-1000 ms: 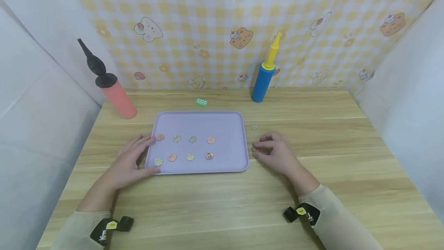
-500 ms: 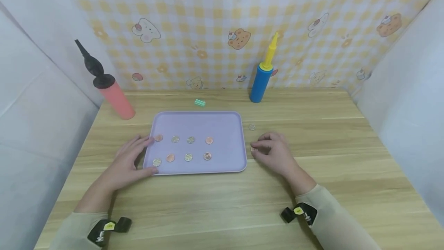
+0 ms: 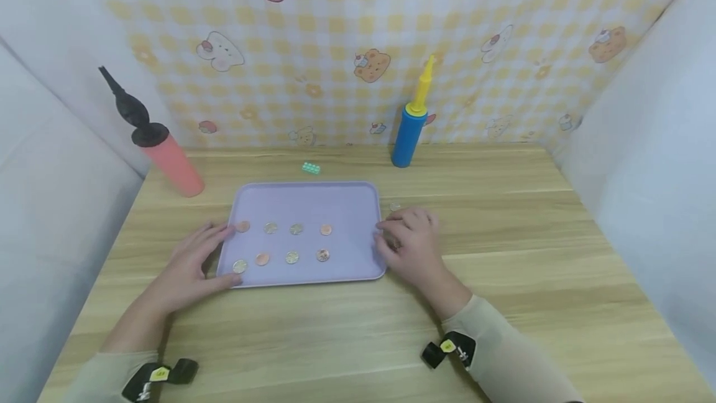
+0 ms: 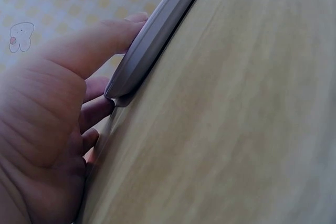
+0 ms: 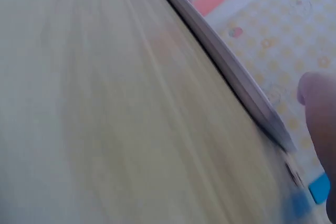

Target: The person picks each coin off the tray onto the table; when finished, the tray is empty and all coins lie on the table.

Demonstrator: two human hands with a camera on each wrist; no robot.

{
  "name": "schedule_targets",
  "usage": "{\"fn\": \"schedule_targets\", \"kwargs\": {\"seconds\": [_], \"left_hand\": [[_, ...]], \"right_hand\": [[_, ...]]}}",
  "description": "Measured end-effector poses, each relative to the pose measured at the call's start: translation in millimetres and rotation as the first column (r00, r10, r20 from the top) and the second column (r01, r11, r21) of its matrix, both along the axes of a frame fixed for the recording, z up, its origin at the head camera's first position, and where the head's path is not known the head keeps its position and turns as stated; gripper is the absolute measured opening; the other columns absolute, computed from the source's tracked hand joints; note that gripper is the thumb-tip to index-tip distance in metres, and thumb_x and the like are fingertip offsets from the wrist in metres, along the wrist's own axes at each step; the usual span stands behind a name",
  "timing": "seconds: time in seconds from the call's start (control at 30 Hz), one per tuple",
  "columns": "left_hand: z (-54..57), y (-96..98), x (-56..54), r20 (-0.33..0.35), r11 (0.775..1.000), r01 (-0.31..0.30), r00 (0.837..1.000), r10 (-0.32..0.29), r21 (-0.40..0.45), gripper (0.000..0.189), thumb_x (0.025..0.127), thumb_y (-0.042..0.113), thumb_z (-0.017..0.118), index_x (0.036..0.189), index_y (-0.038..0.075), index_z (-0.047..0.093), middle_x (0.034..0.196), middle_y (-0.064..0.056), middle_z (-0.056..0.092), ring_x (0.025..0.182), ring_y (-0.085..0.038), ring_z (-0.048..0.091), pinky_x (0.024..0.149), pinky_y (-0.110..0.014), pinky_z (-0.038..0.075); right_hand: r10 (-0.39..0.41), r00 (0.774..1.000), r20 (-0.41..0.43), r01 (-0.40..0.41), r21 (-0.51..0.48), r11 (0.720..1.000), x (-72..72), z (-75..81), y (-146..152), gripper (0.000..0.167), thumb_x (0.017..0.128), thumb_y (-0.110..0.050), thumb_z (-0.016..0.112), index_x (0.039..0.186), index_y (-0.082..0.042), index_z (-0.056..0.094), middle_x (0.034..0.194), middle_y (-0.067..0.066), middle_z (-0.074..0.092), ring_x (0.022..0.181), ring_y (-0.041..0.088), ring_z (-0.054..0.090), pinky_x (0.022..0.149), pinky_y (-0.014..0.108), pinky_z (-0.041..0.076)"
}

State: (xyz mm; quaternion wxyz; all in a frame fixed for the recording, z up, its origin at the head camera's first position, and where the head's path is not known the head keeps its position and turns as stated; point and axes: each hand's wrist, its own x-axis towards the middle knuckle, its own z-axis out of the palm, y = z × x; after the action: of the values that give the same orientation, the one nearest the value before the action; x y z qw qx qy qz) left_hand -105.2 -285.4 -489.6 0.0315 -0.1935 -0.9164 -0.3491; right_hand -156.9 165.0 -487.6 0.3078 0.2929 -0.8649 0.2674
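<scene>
No text can be read; the marks on the yellow wrist labels (image 3: 159, 374) are too small.

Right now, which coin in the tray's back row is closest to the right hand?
The copper-coloured coin at that row's right end; the other three lie farther left.

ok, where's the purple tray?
In the head view, the purple tray lies on the table, slightly left of centre, between the left hand at its left edge and the right hand at its right, with the green brick just behind it.
</scene>
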Motion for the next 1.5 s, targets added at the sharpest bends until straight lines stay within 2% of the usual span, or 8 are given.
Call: {"fn": "schedule_targets", "kwargs": {"seconds": [0.33,0.6,0.73,0.87,1.07,1.3,1.4,1.5], "left_hand": [[-0.6,-2.7,0.2,-0.007,1.000,-0.009,1.000,0.009,-0.001,0.096,0.076,0.032,0.095,0.157,0.004,0.050,0.160,-0.030,0.045,0.151,-0.060,0.024,0.118,-0.081,0.007],[-1.5,-0.6,0.4,-0.023,1.000,-0.004,1.000,0.004,0.002,0.093,0.077,0.030,0.095,0.155,0.004,0.052,0.158,-0.031,0.047,0.149,-0.062,0.026,0.117,-0.081,0.009],[-1.6,-0.3,0.3,-0.022,1.000,-0.007,1.000,0.007,0.001,0.092,0.077,0.030,0.094,0.154,0.002,0.053,0.157,-0.030,0.047,0.149,-0.062,0.026,0.116,-0.081,0.010],[-2.0,-0.6,0.0,-0.016,1.000,-0.012,1.000,0.012,-0.007,0.091,0.078,0.030,0.094,0.155,0.003,0.052,0.158,-0.030,0.047,0.150,-0.061,0.026,0.116,-0.081,0.010],[-1.6,-0.3,-0.2,-0.019,1.000,-0.014,1.000,0.014,-0.008,0.090,0.078,0.030,0.094,0.155,0.007,0.053,0.158,-0.030,0.047,0.149,-0.062,0.026,0.115,-0.083,0.010],[-0.8,-0.1,-0.3,-0.013,1.000,-0.017,1.000,0.017,-0.010,0.088,0.080,0.030,0.093,0.156,0.009,0.053,0.158,-0.030,0.046,0.149,-0.062,0.025,0.116,-0.082,0.009],[-1.4,-0.3,-0.4,-0.009,1.000,-0.018,1.000,0.018,-0.014,0.089,0.080,0.030,0.092,0.157,0.010,0.053,0.159,-0.030,0.046,0.149,-0.062,0.025,0.117,-0.081,0.009],[-1.8,-0.2,-0.4,-0.004,1.000,-0.021,1.000,0.020,-0.015,0.088,0.081,0.030,0.093,0.157,0.011,0.052,0.159,-0.029,0.046,0.150,-0.062,0.025,0.116,-0.081,0.010]], "right_hand": [[0.017,1.000,-0.002,-0.017,0.106,0.994,5.2,6.0,-39,0.013,0.089,-0.028,0.077,0.091,-0.018,0.083,0.102,-0.001,0.074,0.109,0.026,0.063,0.104,0.056,0.041],[0.026,1.000,-0.008,-0.023,0.213,0.977,10.2,7.0,-62,0.012,0.090,-0.028,0.074,0.092,-0.021,0.084,0.099,-0.002,0.073,0.103,0.022,0.064,0.101,0.053,0.043],[0.041,0.999,0.028,-0.047,0.268,0.962,13.1,7.0,-72,0.012,0.092,-0.031,0.074,0.093,-0.023,0.083,0.099,-0.004,0.072,0.102,0.021,0.063,0.099,0.049,0.044],[0.038,0.994,0.104,-0.070,0.330,0.941,14.9,5.9,-80,0.015,0.095,-0.039,0.075,0.099,-0.026,0.083,0.103,-0.005,0.072,0.106,0.019,0.063,0.098,0.044,0.046],[0.010,0.972,0.235,-0.094,0.350,0.932,16.0,4.8,-83,0.020,0.099,-0.045,0.073,0.109,-0.031,0.084,0.110,-0.008,0.072,0.110,0.016,0.063,0.099,0.041,0.045],[0.074,0.947,0.312,-0.165,0.276,0.947,15.7,5.7,-84,0.020,0.100,-0.041,0.075,0.115,-0.030,0.084,0.113,-0.008,0.071,0.114,0.016,0.061,0.102,0.042,0.045],[0.070,0.930,0.361,-0.175,0.268,0.947,15.1,5.7,-84,0.021,0.099,-0.042,0.076,0.116,-0.031,0.083,0.115,-0.008,0.069,0.115,0.016,0.059,0.102,0.041,0.045],[0.057,0.902,0.429,-0.180,0.252,0.951,13.7,6.5,-84,0.021,0.098,-0.043,0.078,0.115,-0.031,0.083,0.118,-0.009,0.067,0.116,0.015,0.056,0.102,0.040,0.043]]}}
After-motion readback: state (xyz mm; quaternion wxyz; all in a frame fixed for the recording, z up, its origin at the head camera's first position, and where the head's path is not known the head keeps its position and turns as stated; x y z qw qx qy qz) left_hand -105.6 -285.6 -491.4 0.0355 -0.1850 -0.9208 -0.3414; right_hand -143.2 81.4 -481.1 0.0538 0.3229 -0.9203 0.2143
